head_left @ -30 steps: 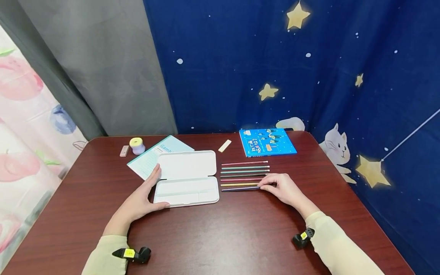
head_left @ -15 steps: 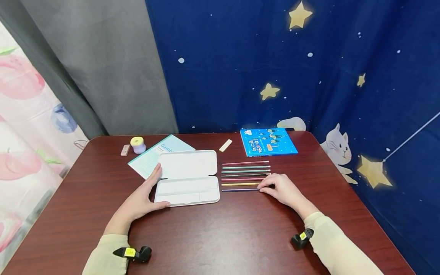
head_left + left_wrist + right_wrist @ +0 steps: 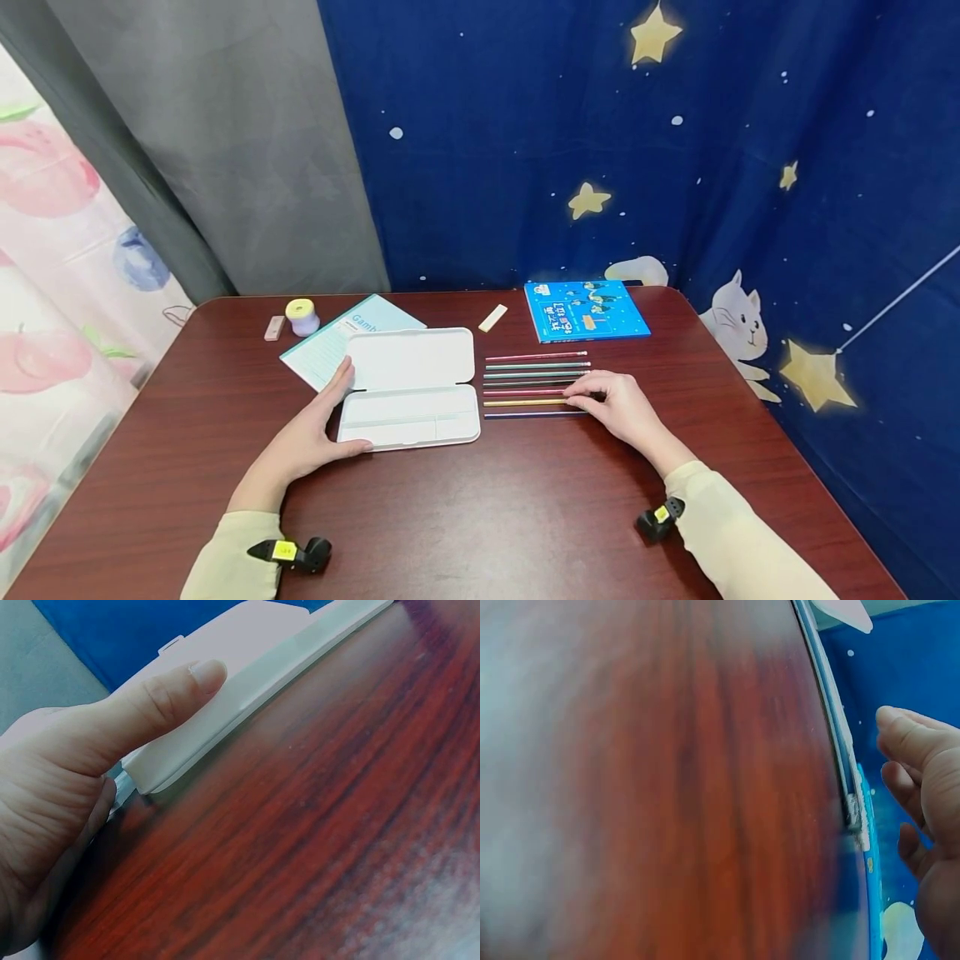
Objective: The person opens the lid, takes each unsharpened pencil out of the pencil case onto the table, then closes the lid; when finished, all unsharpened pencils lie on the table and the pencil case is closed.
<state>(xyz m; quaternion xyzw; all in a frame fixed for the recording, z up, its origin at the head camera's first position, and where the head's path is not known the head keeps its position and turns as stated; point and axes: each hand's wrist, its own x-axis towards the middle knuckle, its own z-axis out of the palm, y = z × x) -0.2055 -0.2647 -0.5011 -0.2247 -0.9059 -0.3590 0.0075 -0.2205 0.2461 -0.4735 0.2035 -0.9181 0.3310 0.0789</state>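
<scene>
An open white pencil case (image 3: 412, 358) lies on the table with its lid folded back. My left hand (image 3: 311, 437) holds its left side, the thumb over the near corner and the fingers along the lid's edge. In the left wrist view the thumb (image 3: 161, 705) lies across the case's wall. Several pencils lie in a row to the right, among them a yellow pencil (image 3: 521, 403) and a dark blue one (image 3: 525, 415) nearest me. Over their right ends my right hand (image 3: 615, 404) hovers, fingertips close by the yellow pencil. The right wrist view shows its fingers loosely bent, nothing visible between them.
A light teal notebook (image 3: 382, 312) lies partly under the case lid. Left of it are a yellow-topped round container (image 3: 302, 317) and a pinkish eraser (image 3: 274, 327). A cream eraser (image 3: 492, 317) and a blue book (image 3: 587, 311) lie towards the back edge.
My right hand has let go of the dark blue pencil's right end and moved slightly away from me, up to the yellow pencil. The left hand stays on the case.
</scene>
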